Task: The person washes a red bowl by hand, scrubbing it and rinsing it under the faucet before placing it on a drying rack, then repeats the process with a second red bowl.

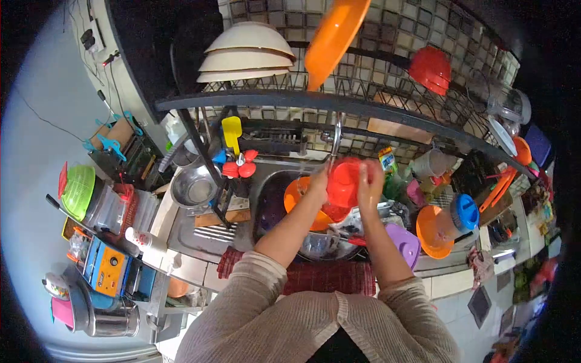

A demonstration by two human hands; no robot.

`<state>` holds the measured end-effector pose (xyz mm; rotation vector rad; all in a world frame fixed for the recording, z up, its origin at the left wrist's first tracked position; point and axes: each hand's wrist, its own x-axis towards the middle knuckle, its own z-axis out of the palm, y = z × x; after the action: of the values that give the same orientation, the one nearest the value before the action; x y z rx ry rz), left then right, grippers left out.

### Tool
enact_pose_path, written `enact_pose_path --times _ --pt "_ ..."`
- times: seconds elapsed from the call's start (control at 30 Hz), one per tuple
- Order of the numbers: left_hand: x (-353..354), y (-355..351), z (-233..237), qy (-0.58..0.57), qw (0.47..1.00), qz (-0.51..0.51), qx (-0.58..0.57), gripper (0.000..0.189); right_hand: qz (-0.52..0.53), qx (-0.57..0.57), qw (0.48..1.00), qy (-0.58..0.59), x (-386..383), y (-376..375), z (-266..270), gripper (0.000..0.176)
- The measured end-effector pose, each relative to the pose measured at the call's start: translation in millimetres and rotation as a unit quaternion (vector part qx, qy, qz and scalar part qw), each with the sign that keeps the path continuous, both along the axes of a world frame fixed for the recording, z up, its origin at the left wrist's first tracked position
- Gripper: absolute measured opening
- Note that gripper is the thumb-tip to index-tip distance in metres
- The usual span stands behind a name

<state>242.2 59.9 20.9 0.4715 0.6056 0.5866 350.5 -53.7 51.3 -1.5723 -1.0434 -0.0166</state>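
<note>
Under the tap (336, 140), a red bowl (343, 183) is held up between my two hands. My left hand (319, 185) grips its left side, with the fingers partly hidden. My right hand (370, 186) is closed on the right rim and slightly blurred. Below them in the sink (264, 209) lies an orange dish (296, 196), with another red piece (336, 212) against it. Nearer to me, a shiny rounded vessel (321, 245) sits in the sink, partly covered by my left forearm.
A black rack (290, 100) spans overhead with cream bowls (247, 54), an orange plate (338, 39) and red bowls (431, 69). A metal bowl (195, 189) stands left. To the right are a purple lid (402, 245), an orange plate (431, 233) and a blue-lidded container (465, 213).
</note>
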Motion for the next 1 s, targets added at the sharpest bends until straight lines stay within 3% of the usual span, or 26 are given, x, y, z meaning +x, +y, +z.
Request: enact_pose_path --times 0.03,0.07,0.1,0.13,0.17,0.23,0.37,0.43,0.47,0.53,0.57,0.63,0.67,0.73,0.8,0.87,0.93,0.97,1.0 --pt "-20.1 -36.1 66.8 0.108 0.992 -0.056 -0.012 0.036 -0.047 0.176 0.973 0.145 -15.6 -1.6 10.5 0.045" --pt "-0.2 -21.1 18.1 0.107 0.992 -0.060 -0.014 0.036 -0.180 0.113 0.974 0.079 -5.4 1.6 1.0 0.043" --pt "22.2 -7.5 -23.6 0.136 0.983 0.023 0.123 0.038 -0.059 0.122 0.951 0.276 9.4 7.4 -12.5 0.039" --pt "38.3 27.8 -54.3 0.162 0.947 0.105 0.257 0.040 0.065 0.127 0.877 0.460 18.4 10.5 -22.9 0.036" --pt "33.4 26.1 -50.8 0.164 0.947 0.103 0.258 0.040 0.063 0.128 0.876 0.461 11.7 6.5 -17.6 0.036" --pt "13.5 22.2 -36.7 0.081 0.953 0.112 0.270 0.042 0.164 0.114 0.815 0.543 -13.2 -3.4 6.5 0.033" --pt "-20.3 9.5 -19.7 0.137 0.935 0.095 0.313 0.041 0.175 0.140 0.803 0.553 -21.4 8.6 -3.9 0.031" --pt "-47.5 -14.4 20.7 0.002 0.997 0.029 0.074 0.039 0.142 0.125 0.844 0.503 -26.4 18.2 -18.9 0.030" --pt "-56.9 -9.4 16.2 0.005 0.996 0.033 0.077 0.039 0.146 0.125 0.841 0.505 -30.1 23.4 -20.5 0.030" --pt "-75.3 1.0 4.6 -0.068 0.995 -0.054 0.042 0.039 0.133 0.071 0.907 0.394 -40.7 30.5 -18.8 0.033" --pt "-82.7 5.8 -1.1 -0.067 0.996 -0.049 0.041 0.039 0.138 0.069 0.906 0.395 -46.5 34.4 -18.2 0.033" --pt "-95.1 9.7 -2.6 0.072 0.997 -0.008 -0.021 0.041 0.134 0.059 0.957 0.252 -66.0 38.3 2.4 0.032" --pt "-98.3 10.1 -2.6 0.072 0.997 -0.004 -0.021 0.041 0.138 0.058 0.956 0.252 -69.6 41.5 7.7 0.032" --pt "-103.6 7.0 4.3 -0.067 0.996 0.017 -0.055 0.043 0.098 -0.040 0.994 0.025 -76.7 45.7 22.6 0.034" --pt "-105.6 -2.6 15.7 -0.101 0.994 0.025 -0.028 0.044 0.135 0.025 0.990 0.004 -85.7 47.0 36.0 0.037" --pt "-101.9 -10.7 19.8 -0.135 0.990 0.030 -0.002 0.045 0.075 -0.072 0.982 -0.161 -87.0 44.3 47.9 0.044" --pt "-89.8 -16.2 17.4 0.072 0.979 0.166 0.091 0.051 0.070 -0.093 0.979 -0.166 -89.6 34.3 60.6 0.052" --pt "-84.9 -15.2 16.2 0.070 0.980 0.163 0.092 0.051 0.067 -0.114 0.977 -0.170 -89.8 30.6 63.0 0.060" --pt "-80.1 -12.5 11.7 0.098 0.959 0.180 0.195 0.048 0.065 -0.115 0.976 -0.171 -87.5 27.9 61.1 0.060"
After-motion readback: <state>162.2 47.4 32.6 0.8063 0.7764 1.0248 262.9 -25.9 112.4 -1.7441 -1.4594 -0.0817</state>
